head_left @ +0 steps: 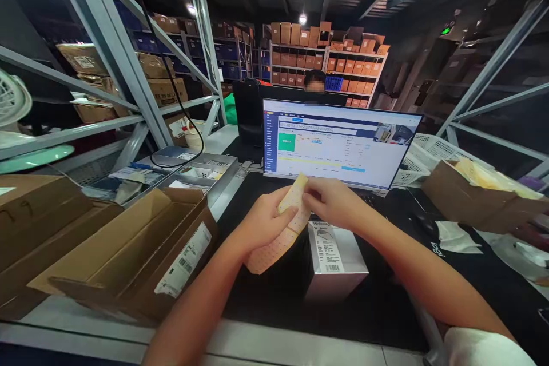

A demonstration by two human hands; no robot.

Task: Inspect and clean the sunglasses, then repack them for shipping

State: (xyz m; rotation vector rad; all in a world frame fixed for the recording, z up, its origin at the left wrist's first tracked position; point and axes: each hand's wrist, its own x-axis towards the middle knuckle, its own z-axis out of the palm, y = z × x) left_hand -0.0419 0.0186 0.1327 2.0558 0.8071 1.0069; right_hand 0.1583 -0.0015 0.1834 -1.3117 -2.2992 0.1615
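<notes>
Both my hands hold a pale yellow dotted strip of backing paper point(274, 243) above the black desk mat point(274, 291). My left hand point(261, 220) grips its middle from the left, fingers curled round it. My right hand point(328, 200) pinches its upper end, close to the left hand. Just below them a small silver-grey box point(337, 274) with a white barcode label point(326, 249) lies on the mat. A monitor point(338, 146) showing a software page stands right behind my hands.
An open cardboard box point(128, 254) with a barcode label lies on the left. Another open carton point(480, 194) and a white plastic basket point(433, 154) sit on the right. A tray of small items point(193, 174) is at left rear. A person sits behind the monitor. Steel shelving frames both sides.
</notes>
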